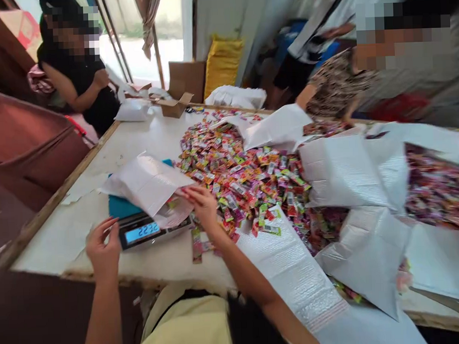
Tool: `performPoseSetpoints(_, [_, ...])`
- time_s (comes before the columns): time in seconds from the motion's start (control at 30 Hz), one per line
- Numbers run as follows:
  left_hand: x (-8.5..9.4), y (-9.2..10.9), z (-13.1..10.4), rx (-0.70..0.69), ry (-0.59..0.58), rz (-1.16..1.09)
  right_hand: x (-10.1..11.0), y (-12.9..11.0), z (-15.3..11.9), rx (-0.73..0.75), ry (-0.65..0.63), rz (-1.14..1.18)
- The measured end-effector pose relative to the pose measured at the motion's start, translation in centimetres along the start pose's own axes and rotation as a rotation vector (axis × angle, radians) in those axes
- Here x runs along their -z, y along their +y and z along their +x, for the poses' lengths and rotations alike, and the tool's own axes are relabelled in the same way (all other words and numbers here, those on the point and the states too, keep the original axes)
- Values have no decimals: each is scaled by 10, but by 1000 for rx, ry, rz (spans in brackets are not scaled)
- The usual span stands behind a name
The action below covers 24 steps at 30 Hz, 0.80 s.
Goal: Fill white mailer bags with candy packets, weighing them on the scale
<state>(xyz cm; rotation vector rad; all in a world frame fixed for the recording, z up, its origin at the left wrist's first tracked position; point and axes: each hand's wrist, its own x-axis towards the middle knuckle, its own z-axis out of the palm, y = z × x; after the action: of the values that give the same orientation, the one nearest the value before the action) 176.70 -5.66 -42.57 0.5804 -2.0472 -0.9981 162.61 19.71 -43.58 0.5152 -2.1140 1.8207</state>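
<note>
A white padded mailer bag (pixel 143 182) lies on the blue pan (pixel 121 207) of a digital scale (pixel 156 237). The scale's blue display is lit with digits. Colourful small packets show at the bag's mouth, where my right hand (pixel 203 205) pinches the edge between thumb and fingers. Beside the scale's front left corner is my left hand (pixel 104 244), its thumb and fingers apart with nothing in them. Whether its fingertips touch the scale I cannot tell. To the right of my right hand spreads a big heap of small wrapped packets (pixel 233 167).
More padded mailers (pixel 352 172) lie over the packets at right, one flat mailer (pixel 289 270) near the front edge. Scissors (pixel 441 300) rest at the right edge. An open cardboard box (pixel 174 106) stands at the back. Co-workers (pixel 81 72) are across the table (pixel 44 253).
</note>
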Motion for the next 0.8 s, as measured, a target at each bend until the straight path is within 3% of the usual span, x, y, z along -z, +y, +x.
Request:
performPoseSetpoints(0.1, [4,12,-4,57,-31,-17,28,-4,-13,-80,36,96])
performPoseSetpoints(0.23, [9,23,-9,80,-34,-6,70,-1,-36,-299,108,150])
performPoseSetpoints(0.33, [11,27,-11,82,-41,-17,102,6,-47,-425,304,148])
performPoseSetpoints(0.43, [10,30,-12,97,-59,-31,127,14,-51,-440,491,186])
performPoseSetpoints(0.6, [6,39,-10,93,-69,-24,147,21,-50,-477,587,271])
performPoseSetpoints(0.8, [6,38,-10,96,-75,-16,150,12,-48,-439,582,188])
